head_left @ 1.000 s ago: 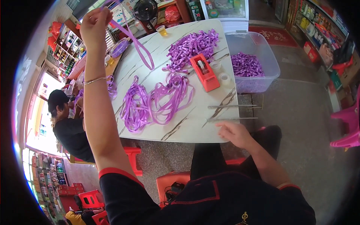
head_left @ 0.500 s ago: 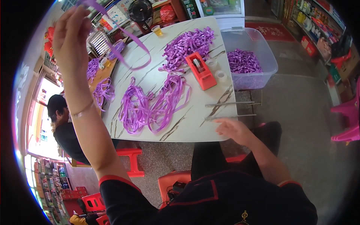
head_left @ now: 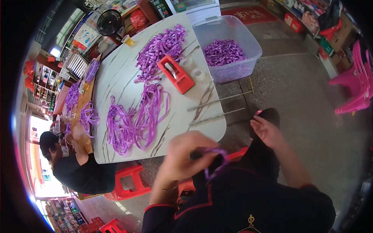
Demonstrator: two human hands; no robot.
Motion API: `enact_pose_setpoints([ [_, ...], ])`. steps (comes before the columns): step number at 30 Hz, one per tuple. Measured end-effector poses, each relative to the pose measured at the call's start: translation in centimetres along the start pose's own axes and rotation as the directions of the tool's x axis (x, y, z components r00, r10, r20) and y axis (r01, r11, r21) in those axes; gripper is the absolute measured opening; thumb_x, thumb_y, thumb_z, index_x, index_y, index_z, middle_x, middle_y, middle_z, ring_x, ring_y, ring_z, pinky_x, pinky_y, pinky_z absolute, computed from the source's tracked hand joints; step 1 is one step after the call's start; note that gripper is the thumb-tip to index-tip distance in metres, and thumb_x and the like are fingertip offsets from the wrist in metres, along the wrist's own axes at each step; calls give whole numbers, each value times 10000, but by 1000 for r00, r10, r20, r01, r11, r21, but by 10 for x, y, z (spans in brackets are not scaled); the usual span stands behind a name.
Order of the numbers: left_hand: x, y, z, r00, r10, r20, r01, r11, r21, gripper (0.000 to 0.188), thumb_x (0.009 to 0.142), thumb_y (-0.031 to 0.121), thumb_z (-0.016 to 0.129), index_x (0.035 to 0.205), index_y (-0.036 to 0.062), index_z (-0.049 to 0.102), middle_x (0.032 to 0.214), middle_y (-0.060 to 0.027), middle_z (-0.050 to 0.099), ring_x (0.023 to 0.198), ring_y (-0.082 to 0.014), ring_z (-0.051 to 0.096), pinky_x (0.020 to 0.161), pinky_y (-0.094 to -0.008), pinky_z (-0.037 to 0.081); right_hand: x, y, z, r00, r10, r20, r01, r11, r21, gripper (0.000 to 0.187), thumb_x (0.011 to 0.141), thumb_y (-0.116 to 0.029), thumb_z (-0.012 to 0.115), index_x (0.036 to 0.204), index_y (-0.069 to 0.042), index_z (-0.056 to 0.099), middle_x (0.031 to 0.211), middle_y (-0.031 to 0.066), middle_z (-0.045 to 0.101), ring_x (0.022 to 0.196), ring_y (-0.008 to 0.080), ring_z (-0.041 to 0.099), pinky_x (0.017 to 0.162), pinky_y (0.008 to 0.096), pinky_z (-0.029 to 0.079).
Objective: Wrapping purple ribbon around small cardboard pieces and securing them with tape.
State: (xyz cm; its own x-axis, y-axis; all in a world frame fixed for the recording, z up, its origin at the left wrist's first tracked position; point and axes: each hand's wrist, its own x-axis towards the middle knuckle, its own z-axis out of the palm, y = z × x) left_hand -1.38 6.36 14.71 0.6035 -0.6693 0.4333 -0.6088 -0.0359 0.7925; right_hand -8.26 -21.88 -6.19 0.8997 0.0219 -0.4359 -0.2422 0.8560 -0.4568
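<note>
My left hand [head_left: 188, 157] is closed around a purple ribbon [head_left: 217, 165], low in front of my chest, just off the table's near edge. A loop of that ribbon hangs out past the fingers, and the rest is hidden by the hand. To the right, beyond the table corner, my right hand [head_left: 268, 132] is held above my leg with its fingers loosely stretched and nothing visible in them. Long loose hanks of purple ribbon [head_left: 120, 128] lie on the white marbled table [head_left: 180, 141]. Behind them is a heap of short purple ribbon pieces [head_left: 161, 48].
A red tape dispenser [head_left: 176, 73] stands beside rolls of clear tape [head_left: 198, 73]. Two thin metal rods [head_left: 215, 116] jut over the table's right edge. A clear plastic bin [head_left: 233, 72] holds more ribbon pieces. At left, another person [head_left: 77, 167] sits by a wooden table. A red stool [head_left: 130, 182] is nearby.
My left hand has come down from high at the upper left to my chest, bringing the ribbon along. My right hand has moved right, away from the table corner. The view has shifted rightward.
</note>
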Motion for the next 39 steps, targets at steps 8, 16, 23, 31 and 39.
enact_pose_setpoints([
  [8,-2,-42,79,963,-240,123,243,970,-15,177,716,37,661,867,36,569,726,-56,583,607,-149,563,519,-246,433,-17,18,-19,994,47,-99,-47,999,2,142,759,63,344,717,-43,428,1033,150,561,986,224,560,871,316,476],
  [16,7,-61,85,948,-294,120,290,956,49,171,738,60,658,885,40,574,753,-71,600,648,-159,583,570,-259,452,-27,-5,31,987,-145,69,160,891,-424,162,836,-4,340,760,-78,463,869,60,560,919,161,559,799,286,461],
  [23,11,-65,83,993,-100,63,91,987,133,189,706,30,663,876,42,583,782,-75,606,628,-209,586,561,-281,462,-46,-21,116,938,-136,317,342,504,-793,212,923,-181,432,1027,-16,516,913,26,544,888,80,488,797,230,391],
  [31,11,-63,77,997,-73,36,60,959,276,196,703,13,654,884,48,588,775,-73,606,615,-194,586,535,-279,457,-44,-18,120,969,-54,241,234,511,-827,178,911,-179,464,901,-21,545,734,-18,527,669,42,471,595,190,388],
  [39,8,-68,71,986,-164,5,160,969,191,174,716,23,654,880,44,600,742,-66,599,600,-155,584,510,-252,444,-44,-23,119,958,-56,282,274,476,-836,155,888,-148,495,832,-14,549,692,-24,512,630,43,464,552,197,381],
])
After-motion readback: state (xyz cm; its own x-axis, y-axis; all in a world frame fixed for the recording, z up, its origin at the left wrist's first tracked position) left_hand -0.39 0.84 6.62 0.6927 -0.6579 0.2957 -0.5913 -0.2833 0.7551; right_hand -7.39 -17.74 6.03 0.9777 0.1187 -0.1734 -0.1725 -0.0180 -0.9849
